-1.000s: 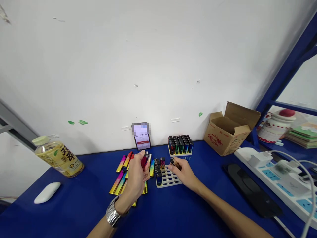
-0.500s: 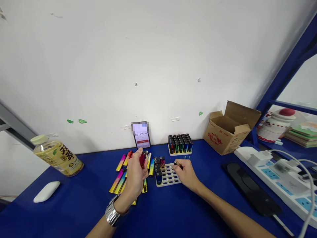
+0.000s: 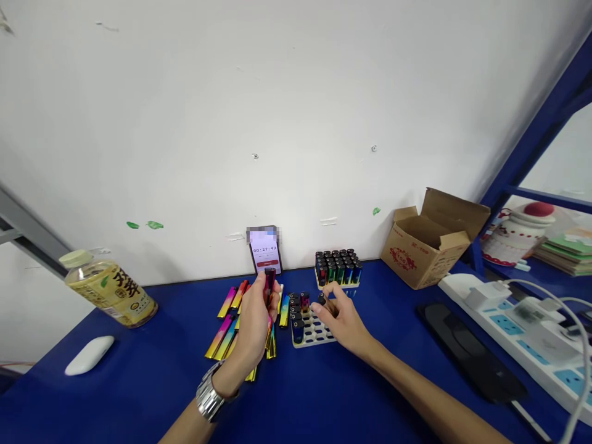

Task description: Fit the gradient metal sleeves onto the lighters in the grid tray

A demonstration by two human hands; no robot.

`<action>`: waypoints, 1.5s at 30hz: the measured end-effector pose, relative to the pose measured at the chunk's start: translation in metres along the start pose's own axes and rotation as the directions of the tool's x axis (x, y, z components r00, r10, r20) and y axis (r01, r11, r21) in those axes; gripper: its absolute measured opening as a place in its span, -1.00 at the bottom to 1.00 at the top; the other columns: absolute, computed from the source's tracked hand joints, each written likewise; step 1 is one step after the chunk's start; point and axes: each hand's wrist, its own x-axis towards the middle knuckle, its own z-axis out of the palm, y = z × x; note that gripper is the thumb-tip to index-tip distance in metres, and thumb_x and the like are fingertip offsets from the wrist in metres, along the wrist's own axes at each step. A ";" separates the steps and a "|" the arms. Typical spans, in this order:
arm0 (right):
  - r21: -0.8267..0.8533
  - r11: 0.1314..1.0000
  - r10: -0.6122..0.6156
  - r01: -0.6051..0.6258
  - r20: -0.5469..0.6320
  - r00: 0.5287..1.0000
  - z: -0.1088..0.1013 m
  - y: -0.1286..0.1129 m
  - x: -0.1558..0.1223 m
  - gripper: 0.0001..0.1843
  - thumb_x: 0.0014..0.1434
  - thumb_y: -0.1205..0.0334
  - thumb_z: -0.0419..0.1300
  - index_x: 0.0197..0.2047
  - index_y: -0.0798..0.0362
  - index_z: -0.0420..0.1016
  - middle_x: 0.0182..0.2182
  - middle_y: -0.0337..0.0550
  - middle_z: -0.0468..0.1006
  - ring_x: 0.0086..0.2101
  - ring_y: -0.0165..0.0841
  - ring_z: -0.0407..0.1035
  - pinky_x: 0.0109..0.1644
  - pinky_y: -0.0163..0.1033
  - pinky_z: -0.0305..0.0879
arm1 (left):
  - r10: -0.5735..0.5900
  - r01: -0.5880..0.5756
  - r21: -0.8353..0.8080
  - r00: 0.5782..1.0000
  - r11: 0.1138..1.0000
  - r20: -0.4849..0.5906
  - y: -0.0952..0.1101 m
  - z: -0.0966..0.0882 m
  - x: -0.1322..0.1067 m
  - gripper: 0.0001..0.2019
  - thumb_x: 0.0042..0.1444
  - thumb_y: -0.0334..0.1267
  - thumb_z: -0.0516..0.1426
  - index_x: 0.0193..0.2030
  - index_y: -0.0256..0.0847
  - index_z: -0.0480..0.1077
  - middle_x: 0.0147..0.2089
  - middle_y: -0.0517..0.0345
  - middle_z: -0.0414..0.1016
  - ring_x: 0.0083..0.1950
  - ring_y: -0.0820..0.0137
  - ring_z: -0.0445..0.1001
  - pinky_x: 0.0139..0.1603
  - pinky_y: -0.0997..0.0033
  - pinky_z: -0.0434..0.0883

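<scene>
My left hand (image 3: 253,327) holds a slim dark red lighter (image 3: 270,287) upright between fingers and thumb. Below it, rainbow-coloured metallic lighters (image 3: 221,336) lie in a loose pile on the blue table (image 3: 152,394), partly hidden by that hand. My right hand (image 3: 341,320) pinches a black-topped lighter (image 3: 322,299) above a white perforated holder (image 3: 311,333). The lower part of this lighter is hidden by my fingers. Several lighters (image 3: 296,317) stand in the holder's left holes. A second, full holder of upright lighters (image 3: 337,268) stands at the back.
A phone (image 3: 266,256) showing a timer leans on the white wall behind the lighters. A tea bottle (image 3: 108,290) lies at left near a white mouse (image 3: 89,356). An open cardboard box (image 3: 428,240), black pad (image 3: 472,351) and power strip (image 3: 518,333) occupy the right.
My left hand has turned the red lighter upright and raised it. My right hand has shifted slightly left over the holder, with its fingers spread wider.
</scene>
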 end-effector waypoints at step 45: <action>-0.163 0.957 -0.250 0.240 -0.044 0.967 -0.024 0.002 -0.001 -0.78 0.30 0.13 -0.02 -0.14 0.06 0.35 -0.43 -0.19 0.44 -0.46 -0.38 0.31 -0.35 -0.27 0.24 | 0.250 -0.450 0.851 0.886 0.270 0.390 0.016 -0.031 0.020 -0.70 0.20 -0.13 -0.13 -0.29 -0.18 0.37 -0.26 0.00 0.52 -0.19 0.19 0.45 -0.19 0.24 0.33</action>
